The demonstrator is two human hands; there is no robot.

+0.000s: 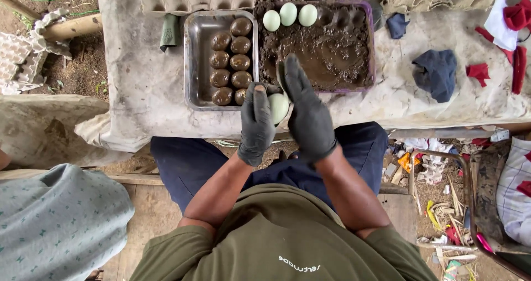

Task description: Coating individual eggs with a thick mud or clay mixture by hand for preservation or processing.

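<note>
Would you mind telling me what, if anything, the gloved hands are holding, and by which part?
A pale egg is held between both gloved hands: the left hand cups one side, the right hand covers the other. Only its middle shows.

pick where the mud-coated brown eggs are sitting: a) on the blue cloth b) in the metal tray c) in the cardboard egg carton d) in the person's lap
b, the mud-coated eggs lie in two rows inside the metal tray, left of the mud tub, while the left hand and right hand cup a clean pale egg.
</note>
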